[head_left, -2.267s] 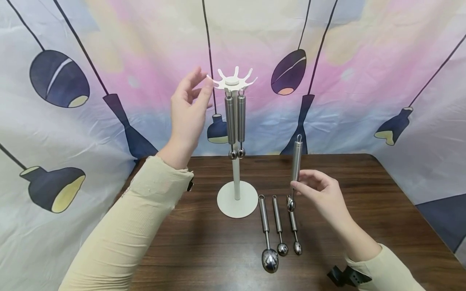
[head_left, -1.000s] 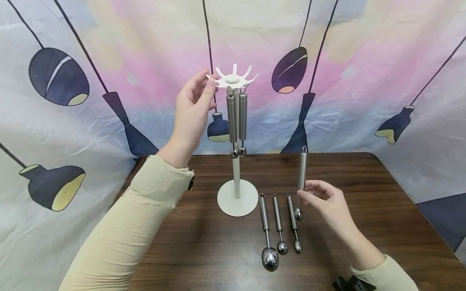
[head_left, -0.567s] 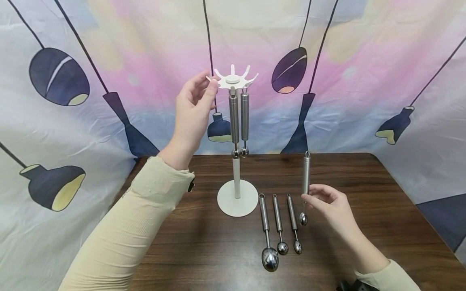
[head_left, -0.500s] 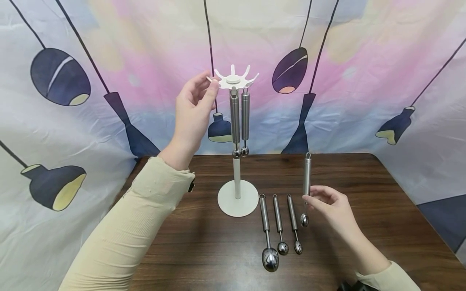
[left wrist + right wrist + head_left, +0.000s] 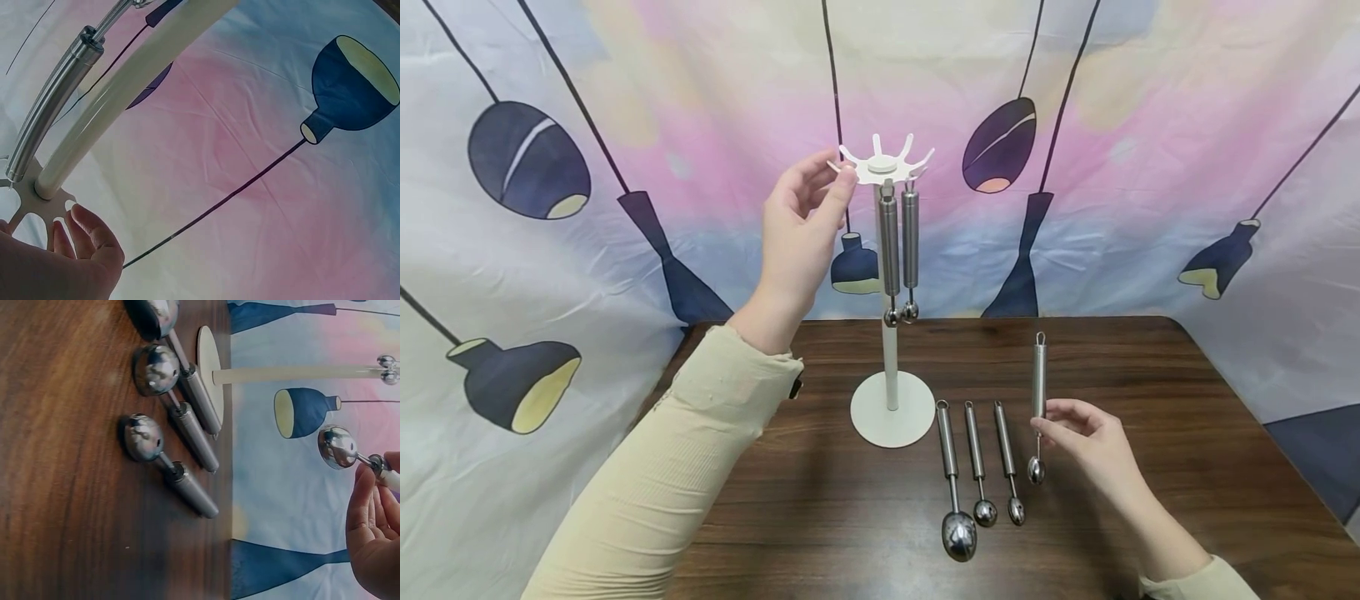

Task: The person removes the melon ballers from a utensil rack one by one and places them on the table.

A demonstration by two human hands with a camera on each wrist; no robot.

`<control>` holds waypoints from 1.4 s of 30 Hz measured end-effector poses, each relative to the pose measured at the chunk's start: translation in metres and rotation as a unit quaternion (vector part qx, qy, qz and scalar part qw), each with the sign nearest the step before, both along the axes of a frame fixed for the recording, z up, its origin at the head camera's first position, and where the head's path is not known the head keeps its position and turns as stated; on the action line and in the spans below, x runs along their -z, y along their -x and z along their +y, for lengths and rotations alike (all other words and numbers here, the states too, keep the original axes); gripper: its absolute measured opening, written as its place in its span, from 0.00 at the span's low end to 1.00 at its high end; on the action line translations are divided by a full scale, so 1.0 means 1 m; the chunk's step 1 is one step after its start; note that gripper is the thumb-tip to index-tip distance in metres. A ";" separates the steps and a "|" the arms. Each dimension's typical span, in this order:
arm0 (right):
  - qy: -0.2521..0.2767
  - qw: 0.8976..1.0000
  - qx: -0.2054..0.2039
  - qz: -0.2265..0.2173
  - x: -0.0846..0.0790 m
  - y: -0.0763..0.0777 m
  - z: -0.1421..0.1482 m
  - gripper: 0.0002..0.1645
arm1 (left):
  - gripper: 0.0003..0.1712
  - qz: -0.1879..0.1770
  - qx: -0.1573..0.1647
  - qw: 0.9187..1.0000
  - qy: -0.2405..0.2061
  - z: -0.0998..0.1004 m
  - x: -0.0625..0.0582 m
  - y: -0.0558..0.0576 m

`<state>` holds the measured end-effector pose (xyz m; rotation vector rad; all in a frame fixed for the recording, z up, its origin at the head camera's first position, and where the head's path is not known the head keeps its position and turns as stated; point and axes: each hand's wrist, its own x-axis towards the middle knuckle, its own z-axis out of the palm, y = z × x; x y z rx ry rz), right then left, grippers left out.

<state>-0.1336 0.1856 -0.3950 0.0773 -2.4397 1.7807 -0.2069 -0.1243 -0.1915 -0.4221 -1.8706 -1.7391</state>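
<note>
My left hand (image 5: 797, 237) pinches one prong of the white hook-topped rack (image 5: 891, 354), thumb in front. Two steel melon ballers (image 5: 890, 250) hang side by side from the rack's hooks, scoops down. Lower on the right, my right hand (image 5: 1093, 450) pinches another melon baller (image 5: 1039, 375) low on its handle, between thumb and fingers. It stands upright, loop at the top, and its scoop (image 5: 337, 447) shows above the table level in the right wrist view. Left of that hand, three more melon ballers (image 5: 974, 450) lie in a row, the leftmost with the largest scoop.
The dark wooden table (image 5: 820, 517) carries the rack's round white base (image 5: 872, 421), just left of the row of ballers. Behind the table hangs a pastel cloth (image 5: 722, 125) printed with dark lamps.
The left hand has turned the rack's top, and the hanging ballers have swung to the right. My right hand has moved down and right with its melon baller, away from the row.
</note>
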 end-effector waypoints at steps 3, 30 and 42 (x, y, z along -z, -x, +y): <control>0.003 1.000 -0.003 -0.009 0.004 0.000 0.002 0.20 | 0.25 -0.001 -0.002 1.000 -0.001 0.000 0.000 0.000; 0.042 0.995 -0.004 -0.093 0.051 -0.004 0.013 0.23 | 0.25 -0.005 -0.007 1.000 0.019 -0.003 0.000 0.001; 0.039 0.990 -0.015 -0.137 0.070 0.000 0.021 0.26 | 0.25 -0.007 -0.010 1.000 0.017 -0.002 -0.001 0.000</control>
